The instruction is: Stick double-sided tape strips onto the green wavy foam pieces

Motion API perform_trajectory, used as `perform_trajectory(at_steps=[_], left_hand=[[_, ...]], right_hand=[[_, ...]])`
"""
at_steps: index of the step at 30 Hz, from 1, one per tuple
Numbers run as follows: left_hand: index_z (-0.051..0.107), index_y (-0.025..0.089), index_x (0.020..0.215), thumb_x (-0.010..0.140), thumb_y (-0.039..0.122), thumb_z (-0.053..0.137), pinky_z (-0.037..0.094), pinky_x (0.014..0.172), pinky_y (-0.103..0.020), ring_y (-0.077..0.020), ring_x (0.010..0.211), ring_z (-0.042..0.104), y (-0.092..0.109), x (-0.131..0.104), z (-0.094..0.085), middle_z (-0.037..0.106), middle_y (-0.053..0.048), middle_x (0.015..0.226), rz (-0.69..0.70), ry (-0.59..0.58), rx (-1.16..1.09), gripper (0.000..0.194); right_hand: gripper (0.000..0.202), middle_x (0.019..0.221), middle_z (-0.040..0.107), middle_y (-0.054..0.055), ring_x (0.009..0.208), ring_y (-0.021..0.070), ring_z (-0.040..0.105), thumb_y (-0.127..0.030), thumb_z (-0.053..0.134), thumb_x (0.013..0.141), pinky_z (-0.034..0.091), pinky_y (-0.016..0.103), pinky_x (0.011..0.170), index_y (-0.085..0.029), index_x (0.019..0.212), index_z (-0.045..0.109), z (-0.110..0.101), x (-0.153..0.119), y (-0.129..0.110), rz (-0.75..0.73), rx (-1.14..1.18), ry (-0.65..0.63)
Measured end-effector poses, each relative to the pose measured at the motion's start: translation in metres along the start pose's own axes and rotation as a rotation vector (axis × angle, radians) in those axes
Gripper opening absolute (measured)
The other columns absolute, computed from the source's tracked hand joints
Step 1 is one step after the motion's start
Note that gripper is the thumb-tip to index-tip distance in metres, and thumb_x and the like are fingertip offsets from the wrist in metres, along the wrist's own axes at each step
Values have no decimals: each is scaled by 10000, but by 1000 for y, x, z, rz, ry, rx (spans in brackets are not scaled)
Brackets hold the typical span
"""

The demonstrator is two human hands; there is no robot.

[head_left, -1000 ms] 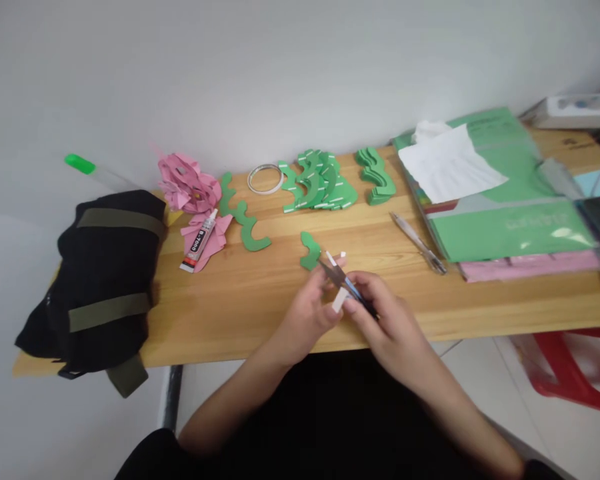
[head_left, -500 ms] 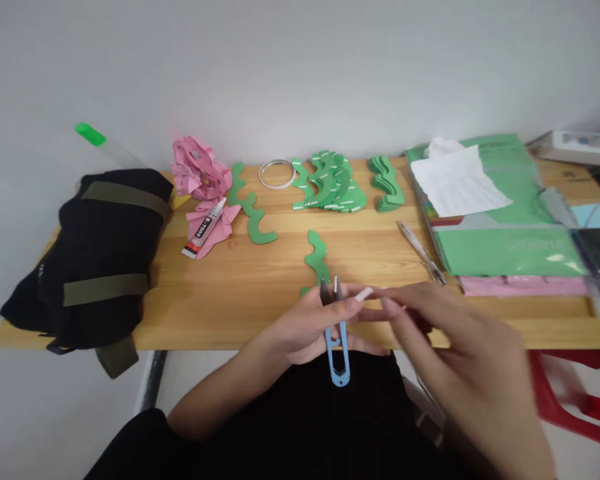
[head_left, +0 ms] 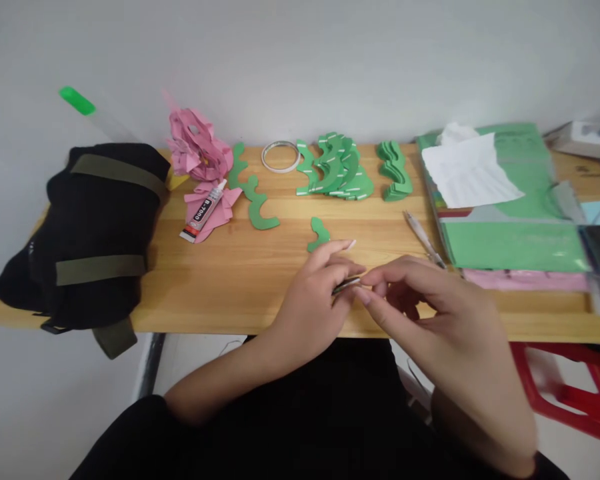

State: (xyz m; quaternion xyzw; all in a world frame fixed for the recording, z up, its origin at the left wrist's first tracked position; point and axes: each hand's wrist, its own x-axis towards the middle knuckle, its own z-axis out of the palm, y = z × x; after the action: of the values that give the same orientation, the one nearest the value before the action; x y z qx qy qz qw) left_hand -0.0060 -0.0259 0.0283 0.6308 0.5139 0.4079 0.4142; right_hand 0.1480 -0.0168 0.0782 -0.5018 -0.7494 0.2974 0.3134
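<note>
My left hand (head_left: pixel 317 303) is turned back up over the table's front edge, its fingers wrapped round the snips (head_left: pixel 346 286), of which only dark blade parts show. A small white piece sits at one of its fingertips. My right hand (head_left: pixel 430 313) pinches at the tips of the snips; anything small between its thumb and forefinger is hidden. Just beyond my left hand lies a wavy green strip (head_left: pixel 319 233), partly covered by the fingers. Farther back are green pieces with white strips (head_left: pixel 341 167) and a roll of tape (head_left: pixel 281 157).
A black bag (head_left: pixel 100 233) lies at the left. Pink scraps (head_left: pixel 197 147) and a glue tube (head_left: pixel 203 212) are beside it. At the right are a pen (head_left: pixel 424 239), a green packet (head_left: pixel 515 240), a white tissue (head_left: pixel 470 170) and a red stool (head_left: pixel 570 387) below.
My left hand has turned over and closed round the snips, whose blue handle is now hidden. My right hand has moved slightly left, to the snips. The view has shifted a little.
</note>
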Motion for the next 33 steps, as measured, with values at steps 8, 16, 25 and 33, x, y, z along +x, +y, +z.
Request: perform_trajectory(at_steps=[8,16,25,33], left_hand=[[672,138,983,905,133,551,546,987,-464,-250,1137,645,-4,-2,3,533,-187,1394,95,26,151,145],[667,150,976,909,149,551,561,966,-455,-253,1136,647,-5,-1,3,530,-179,1394,100,35,175,134],[670,148,964,861,55,565,586,932,-395,-200,1097,661,-9,1,5,557,-163,1371,139,91,228,174],[709,137,989,850,128,621,599,907,-382,-215,1061,685,-8,7,4,587,-167,1335,52,108,78,165]], right_hand=[[78,660,620,-39,503,73,521,-154,687,840,412,206,445,-202,787,655,2,0,4,3,23,29],[61,644,617,-39,485,73,517,-160,692,816,410,206,431,-198,778,663,3,2,7,13,23,31],[53,689,679,-49,491,60,516,-157,701,827,411,197,444,-209,819,700,6,-2,6,26,63,83],[105,712,712,-71,489,43,526,-115,712,820,438,170,475,-219,831,702,13,-3,1,36,131,177]])
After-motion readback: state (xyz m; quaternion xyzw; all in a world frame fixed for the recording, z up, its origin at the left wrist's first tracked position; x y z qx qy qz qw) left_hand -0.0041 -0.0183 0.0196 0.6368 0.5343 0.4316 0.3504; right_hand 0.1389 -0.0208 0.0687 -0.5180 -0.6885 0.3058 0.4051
